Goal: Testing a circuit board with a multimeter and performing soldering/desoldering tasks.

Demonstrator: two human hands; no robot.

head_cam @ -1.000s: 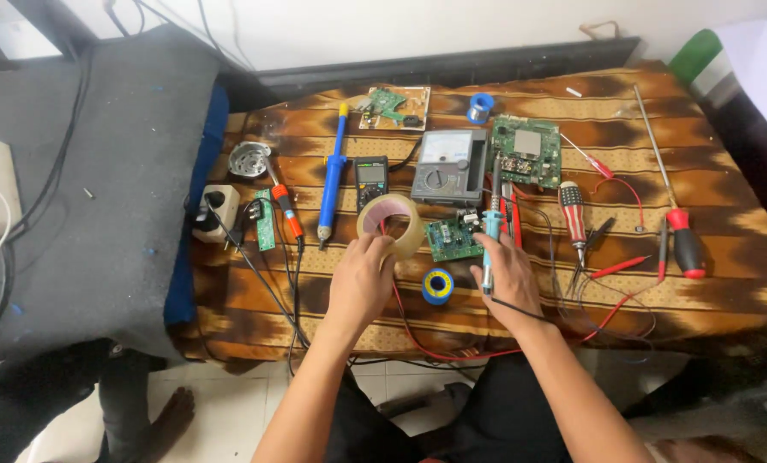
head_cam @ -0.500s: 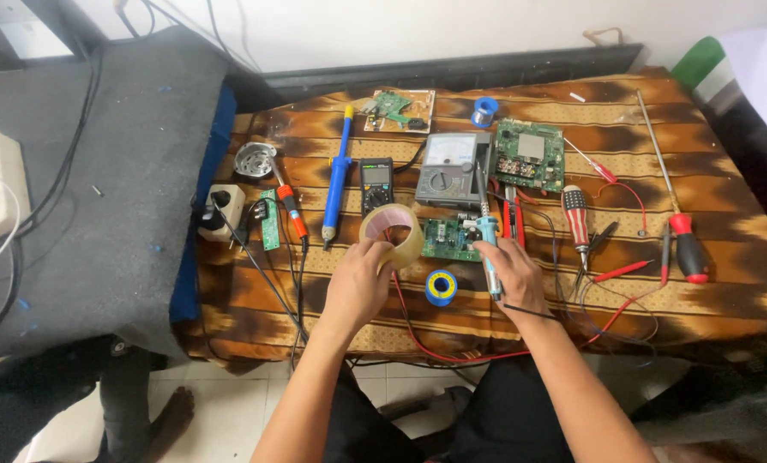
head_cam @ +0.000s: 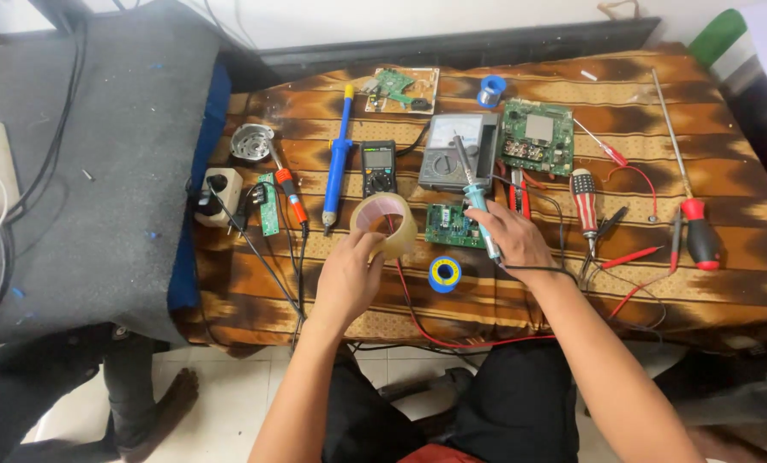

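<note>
**Tape roll in one hand, soldering iron in the other**

From my remote view I see the left hand (head_cam: 349,279) curled around the near side of a roll of clear tape (head_cam: 384,225), fingers and thumb pinching its rim; the roll stands tilted on its edge on the surface (head_cam: 503,300), which is covered with a brown striped cloth. The right hand (head_cam: 512,240) is closed around the light blue handle of a soldering iron (head_cam: 473,190), whose metal tip points away from me, over the grey analog multimeter (head_cam: 452,153). Just beside that hand, on its left, lies a small green circuit board (head_cam: 450,225), and near the front edge between the two hands sits a blue and yellow roll of tape (head_cam: 444,273).

Further back I see a larger green circuit board (head_cam: 536,135), a black digital multimeter (head_cam: 378,167) and a long blue desoldering pump (head_cam: 339,159). Right of the hands lie a red-and-black screwdriver (head_cam: 583,195) and another screwdriver with a long shaft (head_cam: 688,184). A red wire (head_cam: 435,330) runs across the front of the cloth below my wrists.
</note>
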